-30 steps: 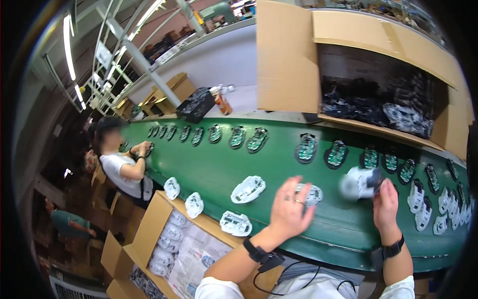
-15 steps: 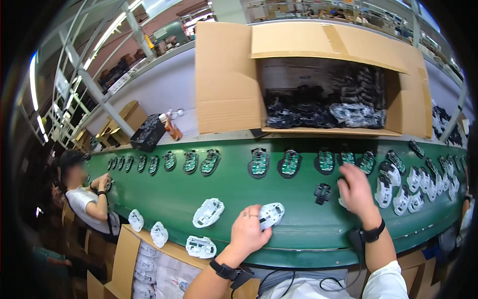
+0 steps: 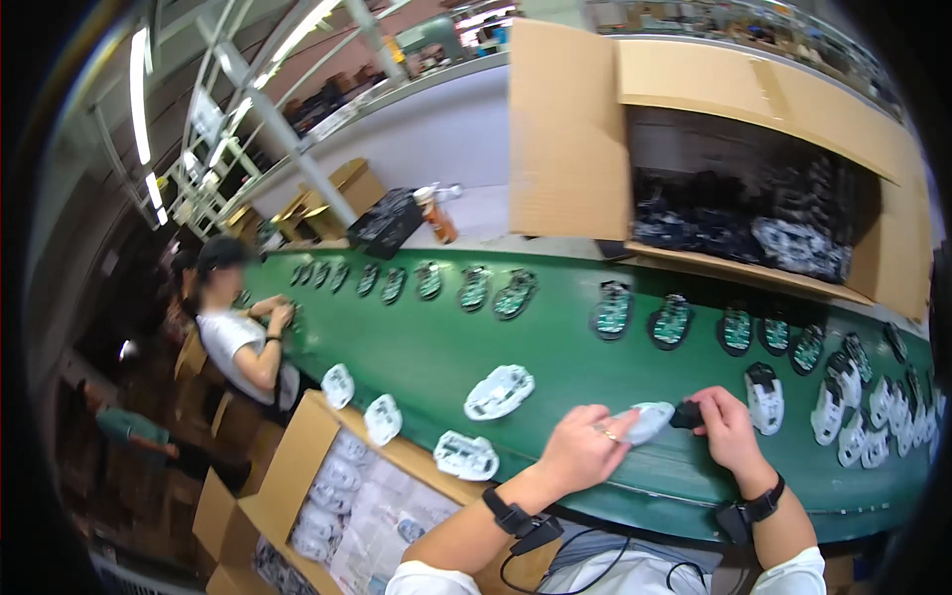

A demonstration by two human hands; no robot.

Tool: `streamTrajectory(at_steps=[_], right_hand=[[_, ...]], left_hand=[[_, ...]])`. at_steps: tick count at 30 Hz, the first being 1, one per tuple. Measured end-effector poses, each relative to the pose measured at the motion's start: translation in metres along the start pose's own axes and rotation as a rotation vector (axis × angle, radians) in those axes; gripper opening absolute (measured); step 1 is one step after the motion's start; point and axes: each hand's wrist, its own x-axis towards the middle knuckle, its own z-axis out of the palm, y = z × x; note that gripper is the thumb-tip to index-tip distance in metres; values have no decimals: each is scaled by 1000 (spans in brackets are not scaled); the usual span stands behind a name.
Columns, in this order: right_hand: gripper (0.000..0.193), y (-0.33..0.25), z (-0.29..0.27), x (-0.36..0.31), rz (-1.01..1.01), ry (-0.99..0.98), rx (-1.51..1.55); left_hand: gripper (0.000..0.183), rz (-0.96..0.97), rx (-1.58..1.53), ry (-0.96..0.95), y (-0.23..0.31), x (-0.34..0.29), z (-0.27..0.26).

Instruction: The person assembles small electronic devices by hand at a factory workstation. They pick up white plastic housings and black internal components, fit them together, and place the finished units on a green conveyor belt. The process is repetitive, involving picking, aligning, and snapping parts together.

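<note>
My left hand (image 3: 583, 451) is closed around a white plastic mouse shell (image 3: 652, 421), held just above the green belt near its front edge. My right hand (image 3: 730, 428) pinches a small black plastic piece (image 3: 685, 415) close against the shell's right end; whether the two touch I cannot tell. Just right of that hand lies a white shell with a black part on its upper end (image 3: 765, 399). Two loose white shells, one farther off (image 3: 500, 392) and one nearer (image 3: 466, 456), rest to the left of my hands.
Green circuit boards on black bases (image 3: 612, 309) stand in a row along the belt's (image 3: 397, 342) far side. Several black-and-white shells (image 3: 829, 412) crowd the right. An open carton (image 3: 570, 129) stands behind; another (image 3: 288, 466) holds white shells at lower left. A co-worker (image 3: 233, 342) works at left.
The view has swung left. The black piece that lay on the belt is now in my right hand. Both hands have come together, and the white shell has been turned over.
</note>
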Motion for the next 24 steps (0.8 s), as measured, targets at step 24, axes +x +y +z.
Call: streamTrajectory(at_steps=[24], right_hand=[[69, -32, 5, -14, -299, -273, -126]], left_hand=[[36, -617, -734, -8, -3, -13, 0]])
